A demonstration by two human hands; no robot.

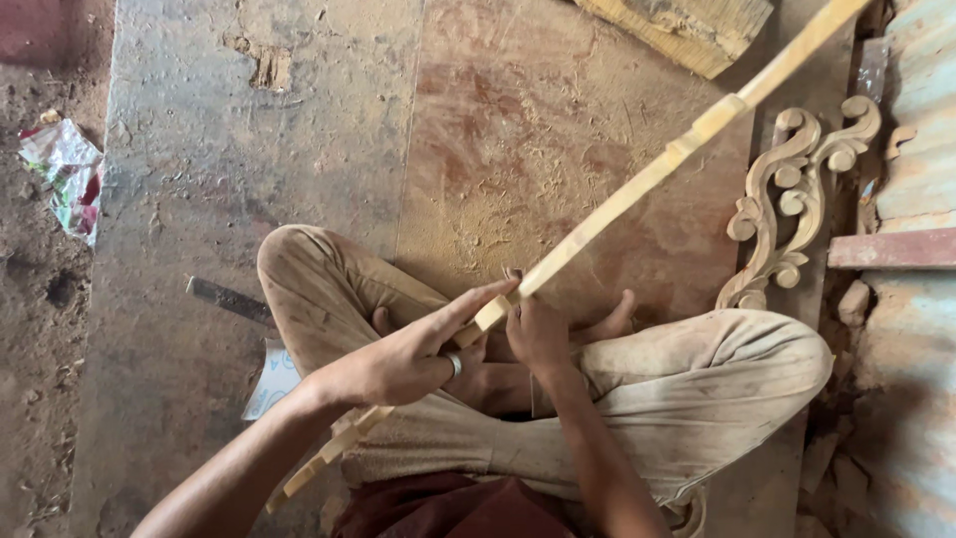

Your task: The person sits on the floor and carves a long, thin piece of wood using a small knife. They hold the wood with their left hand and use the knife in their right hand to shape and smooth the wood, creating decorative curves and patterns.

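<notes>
- Hands: left hand (pixel 398 361) wrapped round a long pale wooden strip (pixel 637 189), forefinger laid out straight along it, a ring on one finger; right hand (pixel 536 334) clenched on the same strip just beyond the left, the two nearly touching.
- Wooden strip: held over the lap of a person seated cross-legged. Long axis runs on a diagonal, from the lower end beside the left forearm up and away to the upper right, out of the picture. Most of its length lies beyond the right hand, which is the nearer to the far end; notched or stepped cuts show along the upper part.
- Trousers (pixel 697 389): dusty, beige, knees spread; bare toes show by the right hand.
- Floor board (pixel 498 130): reddish-brown sheet under the person, strewn with sawdust.
- Flat metal tool (pixel 227 299): dark, on the floor just left of the left knee.
- Paper scrap (pixel 271 384): white, under that knee; writing too small to tell.
- Carved scroll ornament (pixel 797 189): pale wood, on the floor at right, well apart from the hands.
- Crumpled wrapper (pixel 65 174): white, red and green, on the dirt at far left.
- Corrugated metal sheet (pixel 921 149): right edge.
</notes>
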